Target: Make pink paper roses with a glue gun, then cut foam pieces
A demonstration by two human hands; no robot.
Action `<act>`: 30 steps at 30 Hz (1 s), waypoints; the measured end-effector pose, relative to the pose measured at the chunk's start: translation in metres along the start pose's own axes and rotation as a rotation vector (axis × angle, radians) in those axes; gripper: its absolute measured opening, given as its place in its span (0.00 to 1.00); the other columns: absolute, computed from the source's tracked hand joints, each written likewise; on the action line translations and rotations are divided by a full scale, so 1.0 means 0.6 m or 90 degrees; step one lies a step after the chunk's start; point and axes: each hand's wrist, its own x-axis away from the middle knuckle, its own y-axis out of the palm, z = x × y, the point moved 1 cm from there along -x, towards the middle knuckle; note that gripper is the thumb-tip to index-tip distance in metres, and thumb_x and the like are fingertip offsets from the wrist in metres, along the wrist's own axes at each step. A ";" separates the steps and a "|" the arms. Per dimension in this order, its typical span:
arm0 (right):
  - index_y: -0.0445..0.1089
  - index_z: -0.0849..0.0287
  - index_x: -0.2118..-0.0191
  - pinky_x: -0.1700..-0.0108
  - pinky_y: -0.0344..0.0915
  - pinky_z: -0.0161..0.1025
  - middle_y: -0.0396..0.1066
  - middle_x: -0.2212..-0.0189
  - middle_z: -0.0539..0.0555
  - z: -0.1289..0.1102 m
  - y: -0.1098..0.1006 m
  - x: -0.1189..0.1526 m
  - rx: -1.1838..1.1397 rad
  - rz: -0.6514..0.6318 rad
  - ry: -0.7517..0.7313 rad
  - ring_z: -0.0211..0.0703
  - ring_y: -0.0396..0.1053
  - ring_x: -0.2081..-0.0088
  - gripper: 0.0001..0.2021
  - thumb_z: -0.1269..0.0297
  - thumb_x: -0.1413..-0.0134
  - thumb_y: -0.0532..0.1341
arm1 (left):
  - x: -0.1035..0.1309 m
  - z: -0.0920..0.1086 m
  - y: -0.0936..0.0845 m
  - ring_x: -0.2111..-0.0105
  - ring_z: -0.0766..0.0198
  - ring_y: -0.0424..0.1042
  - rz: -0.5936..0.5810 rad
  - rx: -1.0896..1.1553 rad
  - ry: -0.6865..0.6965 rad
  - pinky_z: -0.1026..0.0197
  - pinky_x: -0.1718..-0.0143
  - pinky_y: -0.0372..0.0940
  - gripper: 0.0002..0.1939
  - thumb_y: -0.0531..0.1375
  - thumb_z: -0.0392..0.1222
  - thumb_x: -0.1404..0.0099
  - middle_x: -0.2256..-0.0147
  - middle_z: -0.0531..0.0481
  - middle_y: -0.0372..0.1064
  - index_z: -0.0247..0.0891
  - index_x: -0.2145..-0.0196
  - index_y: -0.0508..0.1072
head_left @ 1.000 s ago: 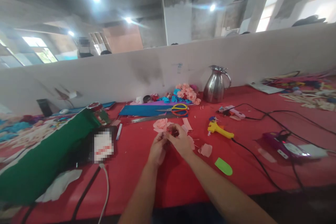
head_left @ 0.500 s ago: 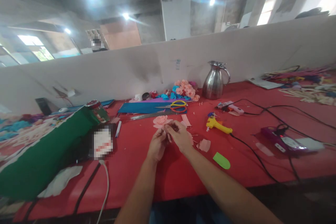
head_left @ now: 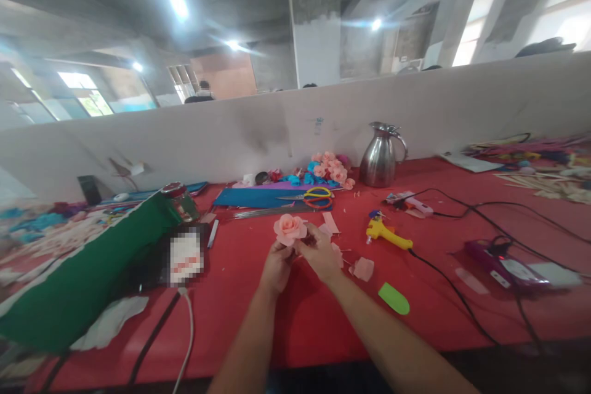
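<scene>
A pink paper rose [head_left: 290,228] is pinched at its base between the closed fingers [head_left: 282,250] of the left hand [head_left: 276,266], while the right hand [head_left: 320,252] is pressed against it from beside, fingertips curled in. The bloom looks nearly formed (soft, ruffled, layered petals). Loose pink petal pieces [head_left: 363,268] are left just right of the hands; a yellow glue gun [head_left: 386,232] lies farther right, scissors [head_left: 313,196] beyond.

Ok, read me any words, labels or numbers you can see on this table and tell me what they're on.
No text can be read.
Card beside the green roll: pixelated over, unreadable.
Blue marks on the partition wall: too small and blurred.
The pink paper rose held by both hands shows no writing.
</scene>
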 end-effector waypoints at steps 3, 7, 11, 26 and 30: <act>0.68 0.58 0.65 0.65 0.65 0.38 0.70 0.69 0.50 0.006 0.003 0.000 -0.052 -0.014 0.020 0.41 0.65 0.68 0.09 0.63 0.55 0.62 | 0.001 0.002 -0.005 0.79 0.71 0.62 -0.010 0.004 0.007 0.67 0.72 0.61 0.11 0.68 0.32 0.61 0.79 0.54 0.68 0.34 0.76 0.74; 0.67 0.57 0.68 0.69 0.66 0.36 0.68 0.72 0.49 0.006 0.004 0.000 -0.105 -0.045 0.039 0.39 0.65 0.72 0.09 0.60 0.56 0.63 | 0.001 0.000 -0.012 0.77 0.71 0.63 -0.023 -0.005 0.009 0.65 0.70 0.61 0.10 0.68 0.33 0.59 0.76 0.53 0.68 0.34 0.75 0.74; 0.68 0.56 0.66 0.71 0.66 0.36 0.67 0.70 0.49 0.001 0.005 0.001 -0.135 -0.060 0.029 0.38 0.64 0.74 0.11 0.58 0.56 0.64 | 0.000 -0.003 -0.016 0.76 0.69 0.63 -0.057 -0.007 0.007 0.65 0.68 0.61 0.09 0.68 0.35 0.57 0.78 0.53 0.67 0.34 0.76 0.74; 0.69 0.56 0.67 0.65 0.64 0.38 0.70 0.71 0.51 -0.040 -0.033 0.037 -0.026 0.003 -0.010 0.42 0.68 0.68 0.07 0.60 0.49 0.59 | 0.006 0.006 -0.004 0.76 0.70 0.62 -0.065 -0.045 0.041 0.67 0.71 0.60 0.12 0.70 0.41 0.56 0.79 0.52 0.66 0.34 0.78 0.71; 0.71 0.56 0.63 0.65 0.65 0.40 0.73 0.69 0.54 -0.050 -0.095 0.041 0.183 0.005 -0.030 0.45 0.70 0.68 0.10 0.58 0.46 0.56 | 0.003 0.009 -0.003 0.78 0.72 0.60 -0.066 -0.036 0.037 0.70 0.76 0.56 0.12 0.68 0.41 0.51 0.80 0.55 0.64 0.36 0.72 0.70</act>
